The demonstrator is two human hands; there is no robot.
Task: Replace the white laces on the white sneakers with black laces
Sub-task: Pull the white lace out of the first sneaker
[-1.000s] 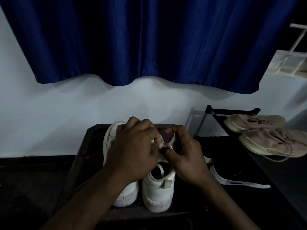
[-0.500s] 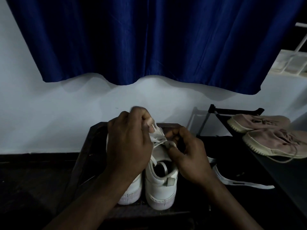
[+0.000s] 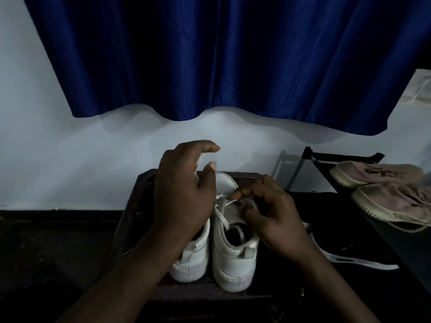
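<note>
Item 1: L sneaker (image 3: 193,259) & R sneaker (image 3: 233,259), both white, stand side by side on dark wooden tray (image 3: 137,206), heels twd camera, close together at the sides.

Item 2: R hand (image 3: 275,220) sits over the R sneaker's throat, thumb & forefinger pinching the white lace (image 3: 224,217). A loose strand runs from the eyelets down to the collar.

Item 3: L hand (image 3: 184,194) is raised above the L sneaker, fingers loosely curled, forefinger out. A pale strip shows under the palm; cannot tell if it grips any lace.

Surroundings: blue curtain (image 3: 210,54) hangs over a pale wall; beige shoes (image 3: 377,173) on rack (image 3: 338,157) at right, black shoe (image 3: 349,241) below, lighting poor
</note>
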